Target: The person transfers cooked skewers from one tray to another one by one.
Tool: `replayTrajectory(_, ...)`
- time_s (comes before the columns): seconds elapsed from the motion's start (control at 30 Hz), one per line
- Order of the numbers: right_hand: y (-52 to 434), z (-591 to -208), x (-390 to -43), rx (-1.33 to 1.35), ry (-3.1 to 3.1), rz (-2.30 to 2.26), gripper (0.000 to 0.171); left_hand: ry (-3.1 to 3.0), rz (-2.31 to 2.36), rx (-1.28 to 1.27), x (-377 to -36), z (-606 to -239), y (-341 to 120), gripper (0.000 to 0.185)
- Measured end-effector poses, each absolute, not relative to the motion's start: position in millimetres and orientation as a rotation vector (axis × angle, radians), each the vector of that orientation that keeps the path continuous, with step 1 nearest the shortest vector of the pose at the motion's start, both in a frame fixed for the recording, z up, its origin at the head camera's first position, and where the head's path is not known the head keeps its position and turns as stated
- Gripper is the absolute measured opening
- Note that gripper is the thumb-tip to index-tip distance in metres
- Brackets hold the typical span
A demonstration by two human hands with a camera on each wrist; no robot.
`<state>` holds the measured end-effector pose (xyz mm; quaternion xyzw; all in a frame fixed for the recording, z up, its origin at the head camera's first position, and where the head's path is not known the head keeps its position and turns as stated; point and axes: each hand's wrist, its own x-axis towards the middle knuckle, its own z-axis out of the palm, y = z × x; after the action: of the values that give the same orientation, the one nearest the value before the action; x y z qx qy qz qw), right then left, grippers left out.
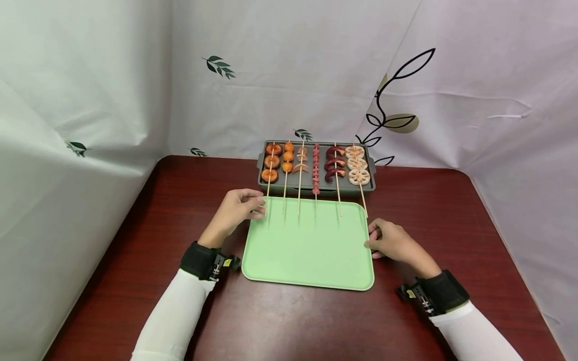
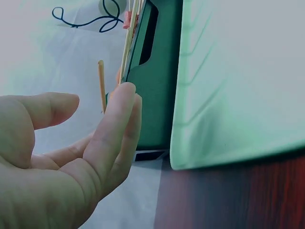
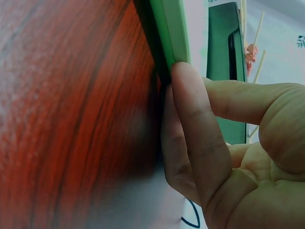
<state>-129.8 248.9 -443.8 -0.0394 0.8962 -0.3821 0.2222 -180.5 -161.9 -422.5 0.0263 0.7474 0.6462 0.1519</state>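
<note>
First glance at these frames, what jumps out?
The grey grill pan at the table's far edge, with six skewers of food in a row, their sticks reaching over the empty green tray in front of it. The left hand sits at the tray's far left corner by the leftmost stick; the right hand touches the tray's right edge.

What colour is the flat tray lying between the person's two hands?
Light green; the tray shows best in the head view.
</note>
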Motion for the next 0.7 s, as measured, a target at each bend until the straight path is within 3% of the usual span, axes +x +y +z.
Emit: replayTrajectory(0.7, 249, -445, -131, -0.107, 2.475, -1.052, 0.028, 1.981, 2.032, -0.042, -197, -432, -146, 0.033)
